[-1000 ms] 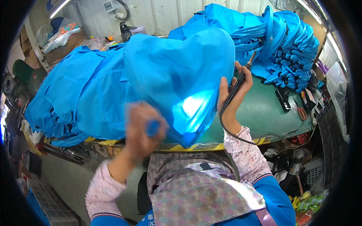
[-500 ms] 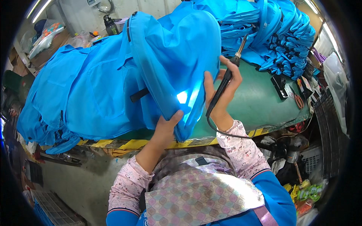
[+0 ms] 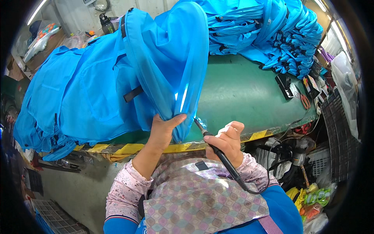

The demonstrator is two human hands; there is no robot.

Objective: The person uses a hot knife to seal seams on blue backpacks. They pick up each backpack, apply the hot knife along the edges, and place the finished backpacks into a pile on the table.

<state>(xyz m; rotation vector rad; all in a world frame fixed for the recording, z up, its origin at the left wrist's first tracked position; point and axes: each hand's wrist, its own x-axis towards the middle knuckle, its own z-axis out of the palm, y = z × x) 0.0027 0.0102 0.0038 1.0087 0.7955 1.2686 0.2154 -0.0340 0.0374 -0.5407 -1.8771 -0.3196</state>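
Observation:
My left hand grips the lower corner of a raised blue fabric piece, thumb on top, along its curved, doubled edge. A short black tab sticks out from its side. My right hand holds a black pen-like hot tool, like a soldering iron, with a cord from its back end. Its metal tip points up-left at the fabric's right edge, apparently touching it. The piece rests on a long heap of similar blue items on the green worktable.
Another blue stack fills the back right. A black boxy device and orange-handled tool lie at the table's right. A black bottle stands behind. A dark grid panel is at right; yellow-black tape marks the front edge.
My right hand has come down and turned the tool from upright to pointing up-left at the fabric. My left hand has settled on the lower corner. The fabric has shifted left.

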